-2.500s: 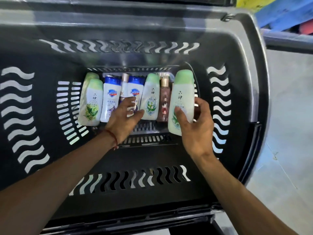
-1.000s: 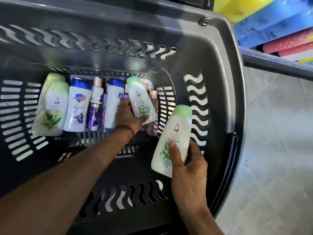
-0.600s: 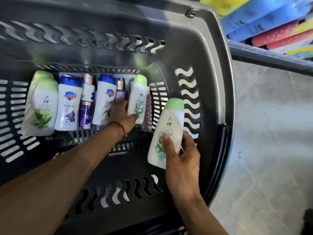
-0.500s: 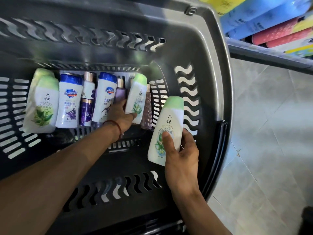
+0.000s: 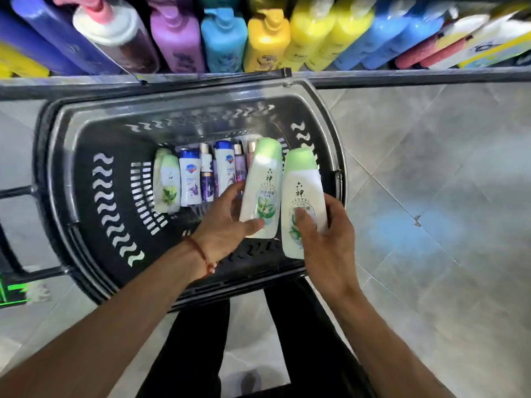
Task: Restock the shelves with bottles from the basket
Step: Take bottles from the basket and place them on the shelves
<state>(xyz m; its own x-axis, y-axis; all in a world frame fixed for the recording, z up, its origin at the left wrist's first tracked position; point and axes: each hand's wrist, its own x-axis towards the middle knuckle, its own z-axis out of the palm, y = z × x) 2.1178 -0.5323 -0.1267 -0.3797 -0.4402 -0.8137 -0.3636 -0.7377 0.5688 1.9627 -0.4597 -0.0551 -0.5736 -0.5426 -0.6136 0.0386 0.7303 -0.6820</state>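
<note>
A black plastic basket (image 5: 71, 156) stands on the floor below me, against the shelf. My left hand (image 5: 224, 225) grips a white bottle with a green cap (image 5: 263, 179), lifted above the basket floor. Beside it, my right hand (image 5: 327, 242) holds a second, matching green-capped bottle (image 5: 301, 193) over the basket's right side. Several bottles still lie in a row on the basket floor: another green-capped one (image 5: 168, 182), two white ones with blue caps (image 5: 190, 179), and small purple ones (image 5: 207, 185).
A low shelf (image 5: 402, 74) runs along the top, packed with large pump bottles in purple, blue and yellow (image 5: 267, 41). Grey tiled floor (image 5: 431, 196) spreads to the right. The basket's handle frame (image 5: 17, 193) sticks out on the left. My dark trouser legs (image 5: 201, 340) are below.
My left hand has lifted a green-capped bottle out of the row. Both held bottles have risen side by side. The view has pulled back and up, bringing the shelf into sight.
</note>
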